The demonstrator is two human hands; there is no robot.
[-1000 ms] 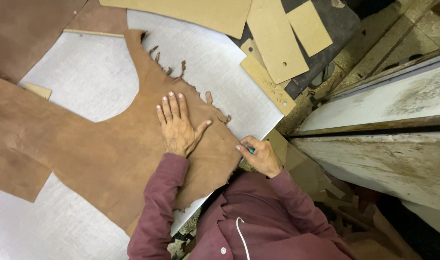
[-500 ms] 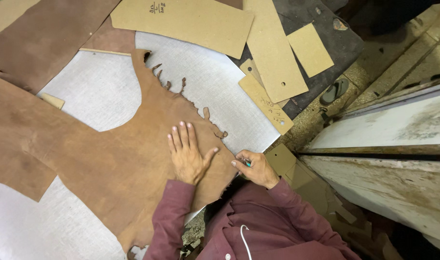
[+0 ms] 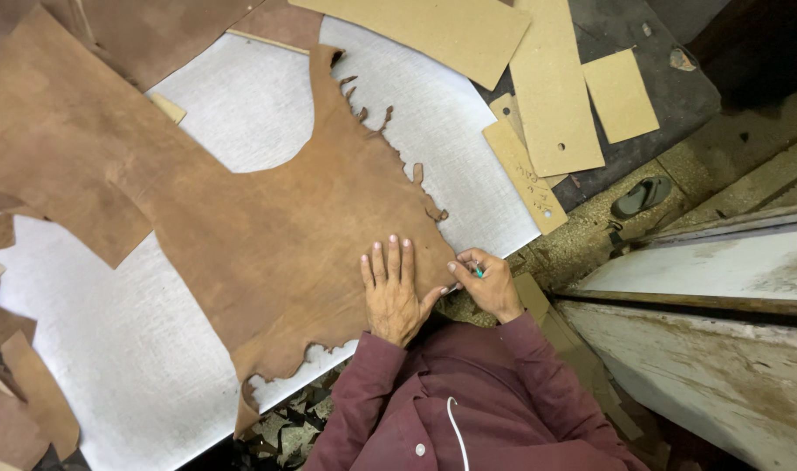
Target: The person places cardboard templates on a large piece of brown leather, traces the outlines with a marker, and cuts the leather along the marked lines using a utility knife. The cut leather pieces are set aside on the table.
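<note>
Pressing flat with fingers together, left hand (image 3: 392,292) pins the hide (image 3: 267,218) at the near table (image 3: 110,340) edge while right hand (image 3: 487,283) pinches a green tool (image 3: 477,272) at its margin; best kept taut, strokes short.

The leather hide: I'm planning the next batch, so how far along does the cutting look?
Done: the leather hide already has a large rounded cutout on its upper edge. In hand: the left hand presses the hide flat while the right hand holds a small green-handled tool at its edge. Left: most of the hide is uncut, and cardboard templates lie unused beside it.
</note>
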